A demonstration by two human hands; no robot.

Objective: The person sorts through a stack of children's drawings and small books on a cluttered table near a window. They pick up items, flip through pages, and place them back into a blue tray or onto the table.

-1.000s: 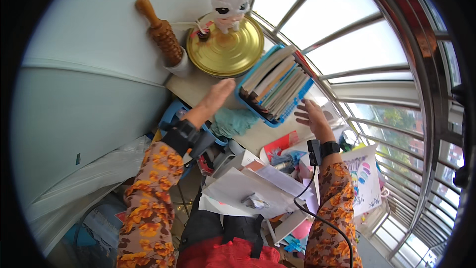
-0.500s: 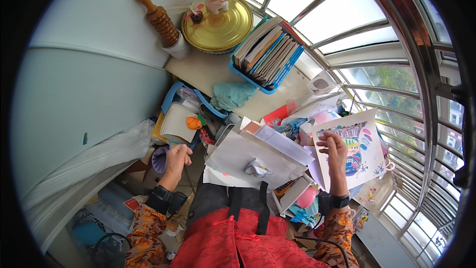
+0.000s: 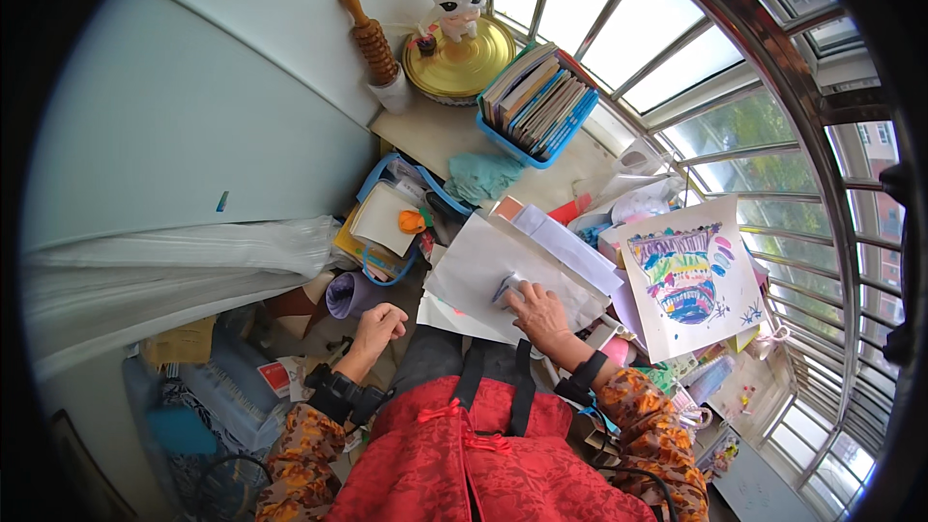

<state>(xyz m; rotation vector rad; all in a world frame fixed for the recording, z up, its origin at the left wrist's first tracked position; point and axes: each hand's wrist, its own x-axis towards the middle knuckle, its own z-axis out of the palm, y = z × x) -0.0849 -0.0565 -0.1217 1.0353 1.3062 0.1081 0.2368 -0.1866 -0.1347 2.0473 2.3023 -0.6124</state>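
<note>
A large off-white sheet [image 3: 474, 266] lies over a heap of papers in front of me. On it is a small crumpled white-and-grey piece [image 3: 504, 287], its material hard to tell. My right hand [image 3: 543, 317] reaches over the sheet, its fingers closed at that crumpled piece and partly covering it. To the left, my left hand [image 3: 378, 333] hovers beside a rolled lilac paper [image 3: 350, 296], fingers curled in with nothing showing in them. On the right, a child's colourful drawing [image 3: 681, 280] leans on the pile, apart from both hands.
Behind the heap stand a blue basket of books [image 3: 541, 106], a teal cloth [image 3: 483, 177] and a gold round lid [image 3: 464, 63] with a white figurine on it. At left, a blue-handled bag [image 3: 390, 217] holds papers. Barred windows line the right side.
My right hand has left the drawing and moved left and down onto the crumpled piece. My left hand has shifted slightly right and down, still curled. The view has turned a little.
</note>
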